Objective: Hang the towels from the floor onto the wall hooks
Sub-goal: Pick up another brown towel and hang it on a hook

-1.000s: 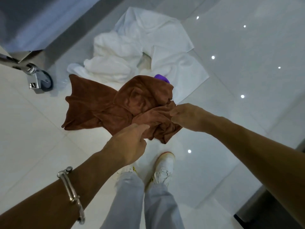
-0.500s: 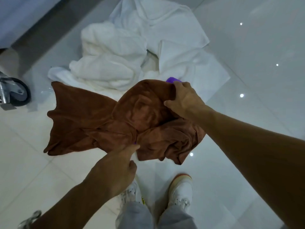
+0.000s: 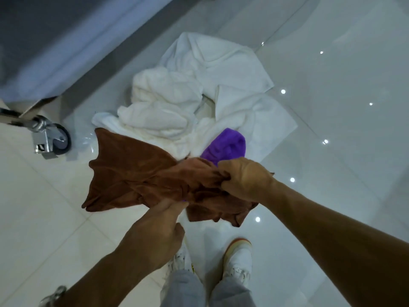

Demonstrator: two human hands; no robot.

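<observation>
While the brown towel [image 3: 137,173] is hanging bunched above the tiled floor [image 3: 332,129], the right hand [image 3: 243,178] is clutching its crumpled middle and the left hand [image 3: 155,235] is pinching its lower edge. A purple towel [image 3: 228,145] and white towels [image 3: 177,103] are lying on the floor just beyond.

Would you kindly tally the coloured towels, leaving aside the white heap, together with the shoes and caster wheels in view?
brown towel: 1
purple towel: 1
shoes: 2
caster wheel: 1
Total: 5
</observation>
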